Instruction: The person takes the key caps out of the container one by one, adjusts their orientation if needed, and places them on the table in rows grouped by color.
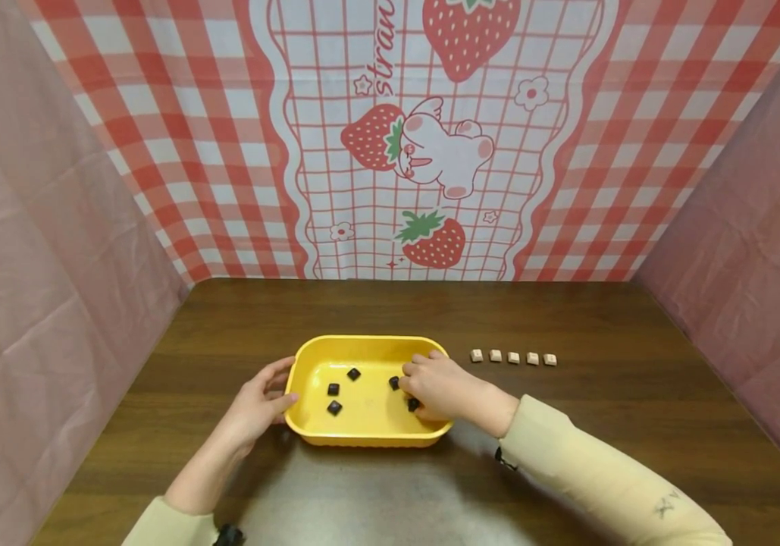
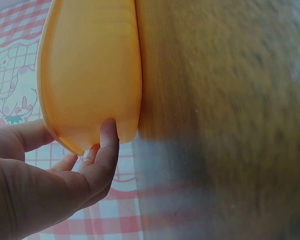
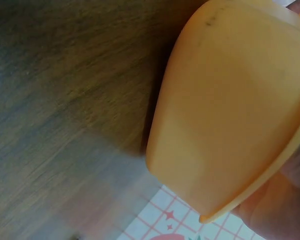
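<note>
Closest to the camera: a pale left sleeve (image 1: 167, 523) and a pale right sleeve (image 1: 594, 466), both angled from the bottom edge toward the yellow tray (image 1: 371, 406). Past the left cuff, a left hand (image 1: 255, 408) clamped on the tray's left end, thumb over the rim, fingers against the outer wall. Past the right cuff, a right hand (image 1: 439, 387) inside the tray's right end; impossible to tell whether pinched on anything, with fingertips partly hidden in the head view and behind the wall in the right wrist view. Right at that hand's edge, a near black keycap (image 1: 413, 405), seemingly touching; just beside the fingers, a second black keycap (image 1: 395, 383).

Probably at the picking-up step, with the tray steadied on one side. Next, calls for a firm pinch on a single cap, then a lift clear of the rim without knocking its neighbour.

Farther off, in the tray's left half and apart from both hands: three loose black keycaps (image 1: 333, 389). Outside, to the tray's right: five pale keycaps (image 1: 514, 358) in a spaced row on the brown table (image 1: 601, 318). Behind: red-checked strawberry cloth (image 1: 226, 152).
</note>
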Motion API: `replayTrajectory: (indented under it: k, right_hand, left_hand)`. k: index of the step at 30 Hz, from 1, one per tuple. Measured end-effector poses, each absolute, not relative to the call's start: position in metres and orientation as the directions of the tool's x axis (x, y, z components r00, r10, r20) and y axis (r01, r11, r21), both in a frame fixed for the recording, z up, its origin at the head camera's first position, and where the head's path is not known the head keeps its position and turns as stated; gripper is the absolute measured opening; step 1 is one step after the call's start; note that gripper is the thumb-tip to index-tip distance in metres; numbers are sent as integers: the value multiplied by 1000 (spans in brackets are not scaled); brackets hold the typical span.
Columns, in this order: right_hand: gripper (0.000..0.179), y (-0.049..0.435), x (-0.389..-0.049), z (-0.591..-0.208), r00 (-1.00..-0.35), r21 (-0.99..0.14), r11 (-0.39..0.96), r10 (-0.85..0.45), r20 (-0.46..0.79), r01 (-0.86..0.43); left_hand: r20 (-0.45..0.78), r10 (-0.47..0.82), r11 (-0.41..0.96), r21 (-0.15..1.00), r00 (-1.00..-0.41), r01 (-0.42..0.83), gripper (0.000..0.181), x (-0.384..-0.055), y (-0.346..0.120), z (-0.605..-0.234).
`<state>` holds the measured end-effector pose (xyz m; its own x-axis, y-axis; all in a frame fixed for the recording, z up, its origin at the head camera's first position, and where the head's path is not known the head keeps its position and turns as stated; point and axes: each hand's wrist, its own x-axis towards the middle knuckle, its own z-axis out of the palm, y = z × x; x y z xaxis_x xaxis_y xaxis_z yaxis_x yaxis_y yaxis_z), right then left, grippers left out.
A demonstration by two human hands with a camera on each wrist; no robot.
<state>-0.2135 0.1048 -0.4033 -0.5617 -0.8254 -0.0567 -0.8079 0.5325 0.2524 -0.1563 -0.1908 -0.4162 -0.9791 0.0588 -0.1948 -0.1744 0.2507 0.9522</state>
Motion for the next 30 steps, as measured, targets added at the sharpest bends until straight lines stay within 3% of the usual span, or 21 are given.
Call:
replayTrajectory:
  k: [8, 17, 21, 30]
  right_hand:
    - [19, 104, -216, -406, -562, 264, 531, -826, -53, -805]
    - [25, 114, -213, -385, -546, 191, 567, -823, 156, -801]
    - [26, 122, -211, -378, -531, 212, 579, -811, 245, -787]
    - [19, 146, -206, -364, -550, 213, 628, -767, 331, -748]
  left_hand:
    - [-188, 63, 245, 955, -980, -167, 57, -156, -190, -416]
    - [-197, 55, 252, 951, -979, -177, 57, -158, -190, -417]
    - [-193, 58, 255, 951, -979, -173, 57, -157, -190, -417]
    - [-185, 64, 249, 955, -981, -164, 57, -156, -191, -416]
